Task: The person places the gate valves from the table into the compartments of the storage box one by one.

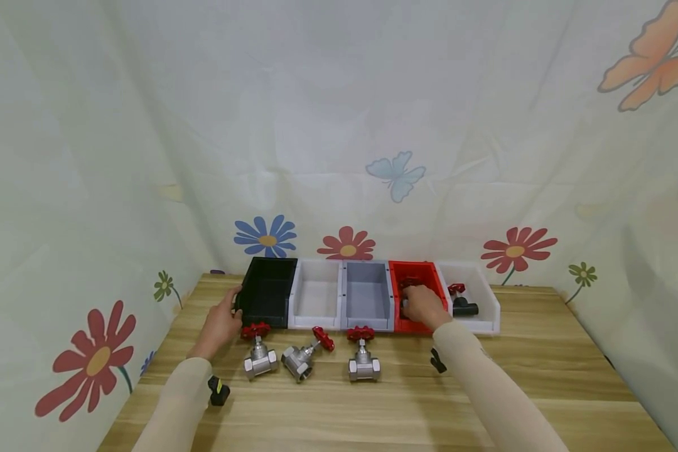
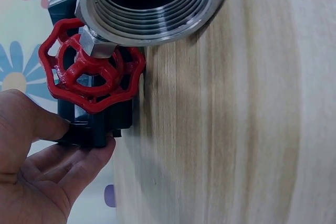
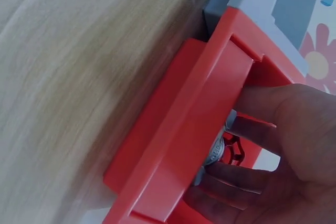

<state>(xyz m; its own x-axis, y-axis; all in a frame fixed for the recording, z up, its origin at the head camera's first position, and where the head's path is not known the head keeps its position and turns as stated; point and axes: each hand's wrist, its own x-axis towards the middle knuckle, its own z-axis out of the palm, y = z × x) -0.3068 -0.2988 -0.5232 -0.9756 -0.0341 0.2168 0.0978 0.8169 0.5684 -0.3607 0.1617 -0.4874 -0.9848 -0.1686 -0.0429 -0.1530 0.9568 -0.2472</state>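
i'm counting five bins (image 1: pixel 367 301) standing in a row, four metal valves (image 1: pixel 364 367), three lying on the table (image 1: pixel 316 417), five red handwheels (image 1: pixel 361 333) showing, one dark fitting (image 1: pixel 464 309) and two hands (image 1: pixel 221 323).

Your wood-grain surface (image 1: pixel 328 420) carries a row of black, white, grey, red and white bins (image 1: pixel 367 302), with three red-wheeled metal valves (image 1: pixel 364 368) resting nearer you.

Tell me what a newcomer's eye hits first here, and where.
Probably the bright red bin, fourth from the left in the row of five, with the right hand holding a metal valve inside it. Next, three red-wheeled valves on the wooden table in front of the bins. Then the left hand gripping the black bin at the row's left end.
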